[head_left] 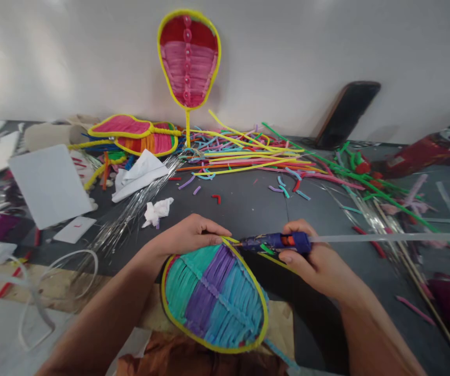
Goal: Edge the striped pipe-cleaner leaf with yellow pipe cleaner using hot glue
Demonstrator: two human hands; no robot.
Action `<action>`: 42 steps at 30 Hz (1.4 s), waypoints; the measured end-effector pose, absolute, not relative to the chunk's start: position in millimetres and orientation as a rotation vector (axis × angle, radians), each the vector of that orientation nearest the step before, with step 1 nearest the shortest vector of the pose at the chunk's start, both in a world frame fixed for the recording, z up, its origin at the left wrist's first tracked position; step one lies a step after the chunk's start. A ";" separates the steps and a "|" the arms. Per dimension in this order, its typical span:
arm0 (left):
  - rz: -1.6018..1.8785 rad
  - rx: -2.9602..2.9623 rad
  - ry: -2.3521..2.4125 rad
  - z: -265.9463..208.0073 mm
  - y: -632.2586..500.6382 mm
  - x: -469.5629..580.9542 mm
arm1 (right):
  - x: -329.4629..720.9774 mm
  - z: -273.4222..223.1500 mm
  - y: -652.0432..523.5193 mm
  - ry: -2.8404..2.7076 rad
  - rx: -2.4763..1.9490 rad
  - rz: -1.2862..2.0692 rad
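Between the thumb and fingers of my left hand is the upper edge of a pipe-cleaner leaf shape. Teal, purple and blue strips fill it, and a yellow pipe cleaner runs around its rim. My right hand is closed around a dark blue hot glue gun, whose nozzle points left at the yellow rim, close to my left fingertips. Whether the nozzle touches the rim I cannot tell. A long translucent glue stick sticks out of the gun's back end. Some yellow pipe cleaner shows under my right hand.
A pink-and-red pipe-cleaner piece stands upright against the wall. Loose pipe cleaners lie behind my hands, with silver wires to the left. A phone leans at the back right, near a red can. A white cable curls at left.
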State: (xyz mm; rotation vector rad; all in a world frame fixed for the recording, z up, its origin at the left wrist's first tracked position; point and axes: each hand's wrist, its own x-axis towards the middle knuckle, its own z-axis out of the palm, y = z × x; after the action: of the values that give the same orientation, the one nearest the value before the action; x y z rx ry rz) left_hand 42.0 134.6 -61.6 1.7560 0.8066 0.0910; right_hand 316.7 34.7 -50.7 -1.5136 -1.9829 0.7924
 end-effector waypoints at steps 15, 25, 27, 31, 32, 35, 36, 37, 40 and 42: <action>0.074 1.780 0.806 -63.0 138.0 38.8 | 353.5 -75.7 54.7 -1.960 -1.974 -0.006; 0.167 1.762 0.661 -53.9 136.9 29.0 | 300.7 -49.7 34.8 -1.856 -1.470 0.323; 0.208 1.760 0.651 -52.5 137.1 26.4 | 279.2 -51.5 29.5 -2.014 -1.326 0.501; 0.202 1.793 0.683 -50.8 136.0 27.9 | 262.3 -58.6 23.9 -2.036 -1.287 0.712; 0.178 1.804 0.697 -50.8 135.4 29.7 | 262.4 -59.6 23.3 -2.003 -1.300 0.725; 0.101 1.842 0.726 -51.2 133.7 35.6 | 265.3 -60.5 22.3 -1.981 -1.330 0.722; 0.083 1.854 0.730 -51.4 133.4 37.1 | 265.8 -60.8 22.0 -2.007 -1.332 0.717; 0.073 1.863 0.734 -51.7 133.2 38.1 | 265.9 -61.3 21.8 -2.038 -1.332 0.705; 0.061 1.867 0.763 -52.3 133.3 38.8 | 264.3 -64.5 21.1 -2.108 -1.332 0.647; 0.051 1.865 0.781 -52.7 133.5 38.0 | 263.0 -67.0 20.8 -2.129 -1.336 0.629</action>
State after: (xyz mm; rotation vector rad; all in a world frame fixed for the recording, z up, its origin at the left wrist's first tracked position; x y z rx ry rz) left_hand 38.0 133.5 -52.7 1.8651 0.7807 0.0506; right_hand 263.0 20.8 -67.0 -1.3364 -2.1295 0.6295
